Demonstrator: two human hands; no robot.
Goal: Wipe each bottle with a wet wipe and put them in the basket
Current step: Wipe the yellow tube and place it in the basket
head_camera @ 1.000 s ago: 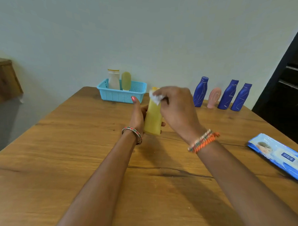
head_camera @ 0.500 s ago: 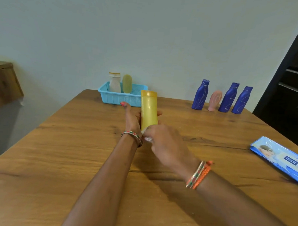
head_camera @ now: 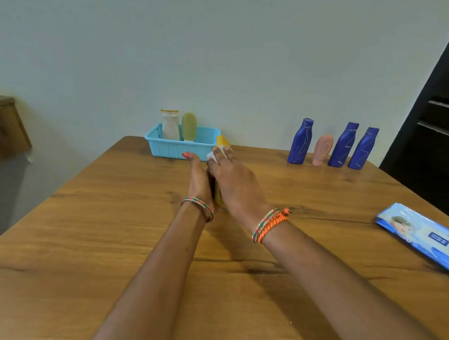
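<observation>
Hands meet at the centre of the wooden surface [head_camera: 88,241]: the left hand [head_camera: 199,180] wraps around a yellow bottle [head_camera: 222,141], and the right hand [head_camera: 234,181] presses a white wet wipe [head_camera: 211,156] against its upper part. At 11 o'clock, a blue basket [head_camera: 178,149] holds two bottles. At 2 o'clock stand three blue bottles [head_camera: 300,142] and a pink one [head_camera: 323,149]; a wipes pack [head_camera: 419,236] lies at 3 o'clock.

Yellow bottle [head_camera: 222,142] between both hands
</observation>
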